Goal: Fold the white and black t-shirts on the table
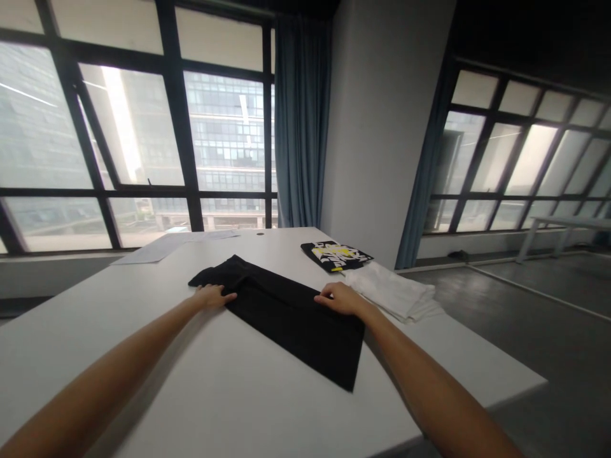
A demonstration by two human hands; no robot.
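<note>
A black garment (291, 315), folded into a long strip, lies slantwise on the white table (210, 381). Its upper left end is bunched and spreads into a short flap; the lower right end is straight-edged. My left hand (211, 297) rests on its left edge near the bunched end, thumb stretched out and apart from the fingers. Toward the right side of the cloth, my right hand (340, 299) has curled fingers and thumb close together on the fabric. Part of its fingertips is hidden.
Beyond my right hand lie a folded white cloth (391, 289) and a folded black piece with a white and yellow print (337, 256). Sheets of paper (153, 249) lie at the far left. The table's right edge drops to a grey floor; windows and a pillar (377, 127) stand behind.
</note>
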